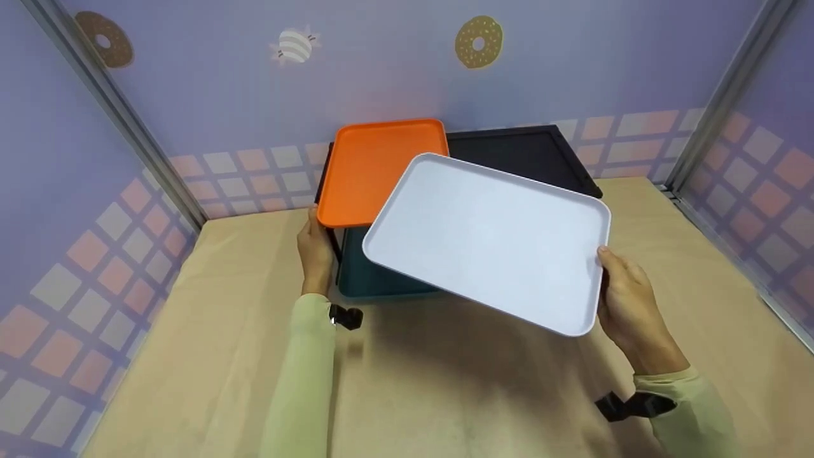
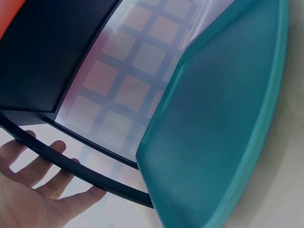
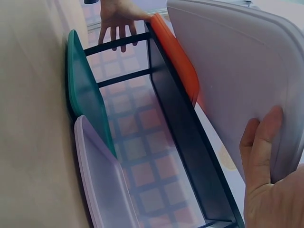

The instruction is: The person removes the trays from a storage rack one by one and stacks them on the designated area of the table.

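Note:
My right hand (image 1: 629, 305) grips the right short edge of a white tray (image 1: 489, 238), thumb on top and fingers underneath. The tray is held tilted in front of a black two-tier rack (image 1: 521, 152). An orange tray (image 1: 381, 168) lies on the rack's top, its right part hidden by the white one. My left hand (image 1: 315, 248) is at the rack's left side, fingers fairly straight against the black leg (image 2: 90, 175) and thumb by the orange tray's corner. On the lower level sits a teal tray (image 2: 209, 109), beside a second pale tray (image 3: 102, 175).
A beige cloth (image 1: 254, 356) covers the table surface. Patterned lilac wall panels (image 1: 381, 70) close off the back and sides, with metal posts (image 1: 725, 95) at the corners. The rack stands near the back panel.

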Available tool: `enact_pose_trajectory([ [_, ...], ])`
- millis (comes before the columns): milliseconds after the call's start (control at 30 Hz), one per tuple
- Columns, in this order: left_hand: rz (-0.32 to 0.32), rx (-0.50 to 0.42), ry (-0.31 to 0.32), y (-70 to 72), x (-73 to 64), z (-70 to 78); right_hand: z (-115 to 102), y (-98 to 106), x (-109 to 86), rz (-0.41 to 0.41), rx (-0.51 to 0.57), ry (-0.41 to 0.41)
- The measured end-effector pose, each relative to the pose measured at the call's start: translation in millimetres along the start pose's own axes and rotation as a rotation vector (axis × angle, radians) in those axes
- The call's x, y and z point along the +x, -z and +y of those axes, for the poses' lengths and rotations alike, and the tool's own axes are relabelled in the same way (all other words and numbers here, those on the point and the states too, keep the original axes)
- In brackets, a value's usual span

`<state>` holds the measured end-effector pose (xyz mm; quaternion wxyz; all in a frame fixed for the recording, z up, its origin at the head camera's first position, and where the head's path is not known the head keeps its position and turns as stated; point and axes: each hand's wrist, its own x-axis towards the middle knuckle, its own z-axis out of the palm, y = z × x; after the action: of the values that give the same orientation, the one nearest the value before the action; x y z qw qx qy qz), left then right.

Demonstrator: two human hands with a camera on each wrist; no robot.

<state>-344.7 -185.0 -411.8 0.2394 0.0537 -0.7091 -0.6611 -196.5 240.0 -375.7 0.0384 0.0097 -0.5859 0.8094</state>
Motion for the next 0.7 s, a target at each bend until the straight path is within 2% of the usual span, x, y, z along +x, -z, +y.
enact_pose_trajectory([
  [267,0.009,-0.021,0.006,-0.3,-0.7,-0.1,0.7,1.4,-2.3,0.002,-0.022,-0.009],
  [433,0.018,-0.023,0.006,-0.5,-0.4,0.2,0.4,3.5,-4.2,-0.037,-0.043,0.004],
  [700,-0.003,-0.031,0.022,0.9,-1.2,0.3,1.5,5.2,-8.8,-0.052,-0.054,0.005],
])
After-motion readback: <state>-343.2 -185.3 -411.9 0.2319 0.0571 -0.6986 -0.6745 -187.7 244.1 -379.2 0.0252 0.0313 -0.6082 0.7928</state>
